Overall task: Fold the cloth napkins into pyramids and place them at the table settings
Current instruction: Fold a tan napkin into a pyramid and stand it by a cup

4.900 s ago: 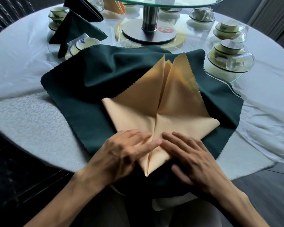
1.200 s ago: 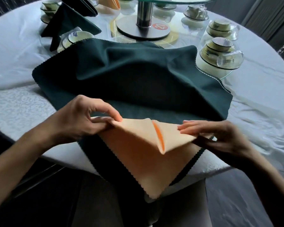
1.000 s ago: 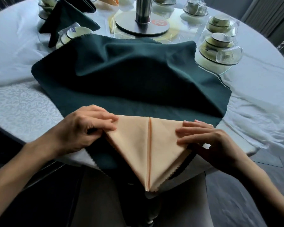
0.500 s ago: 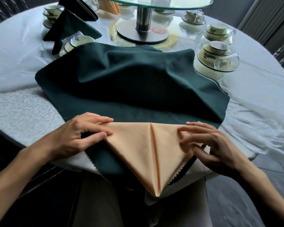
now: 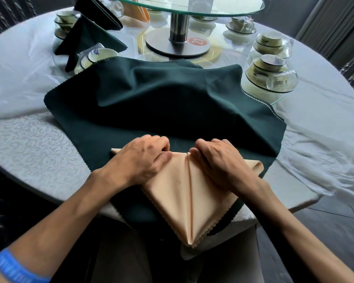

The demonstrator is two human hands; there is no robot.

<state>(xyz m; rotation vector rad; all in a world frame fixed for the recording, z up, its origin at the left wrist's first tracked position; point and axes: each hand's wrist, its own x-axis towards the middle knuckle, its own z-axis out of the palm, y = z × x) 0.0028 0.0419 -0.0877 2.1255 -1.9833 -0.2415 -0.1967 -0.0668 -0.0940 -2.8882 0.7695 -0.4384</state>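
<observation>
Seemingly mid-fold, the left hand [image 5: 143, 160] and right hand [image 5: 219, 160], fingers curled together, press the peach napkin's [image 5: 178, 193] top edge at lower centre; next comes lifting it along its centre crease.

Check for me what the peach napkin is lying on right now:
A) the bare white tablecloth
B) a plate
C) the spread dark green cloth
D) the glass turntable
C: the peach napkin, folded into a triangle pointing toward the person, lies on the dark green cloth, with its tip hanging past the table edge; the left hand and right hand press its top edge.
</observation>
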